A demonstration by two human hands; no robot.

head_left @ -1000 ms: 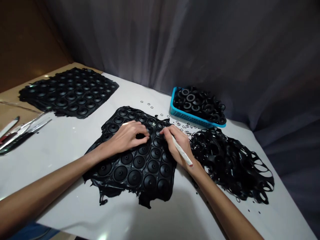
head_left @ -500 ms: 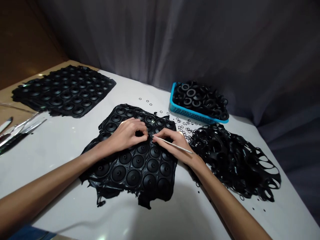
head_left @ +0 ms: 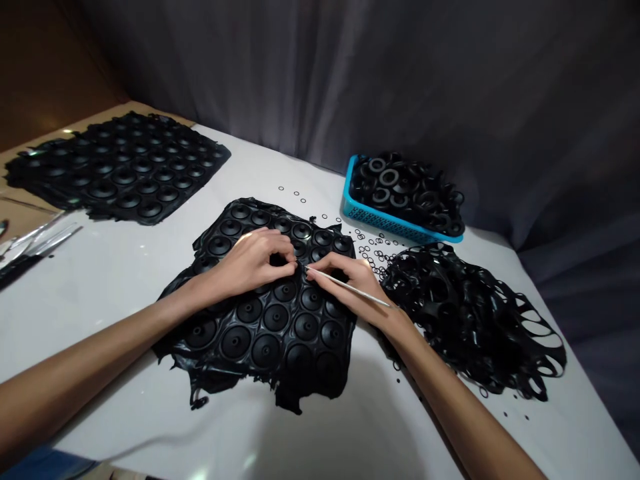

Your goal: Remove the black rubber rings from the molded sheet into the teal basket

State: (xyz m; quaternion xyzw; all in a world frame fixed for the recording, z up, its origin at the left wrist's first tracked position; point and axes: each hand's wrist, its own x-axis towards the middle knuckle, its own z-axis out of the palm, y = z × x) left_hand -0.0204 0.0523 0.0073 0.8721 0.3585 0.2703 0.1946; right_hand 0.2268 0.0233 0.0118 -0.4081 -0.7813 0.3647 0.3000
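I am pinching the rubber sheet [head_left: 270, 333] in my left hand [head_left: 253, 261] and gripping the thin pick [head_left: 367, 296] in my right hand [head_left: 345, 277], aiming its tip shallow beside that pinch.

I see the left hand [head_left: 255, 260] resting on the black moulded sheet [head_left: 270, 333] on the white desk [head_left: 125, 280], its fingers pinching one cup. The right hand [head_left: 353, 275] holds a thin pick [head_left: 371, 297], its tip just beside those fingers.
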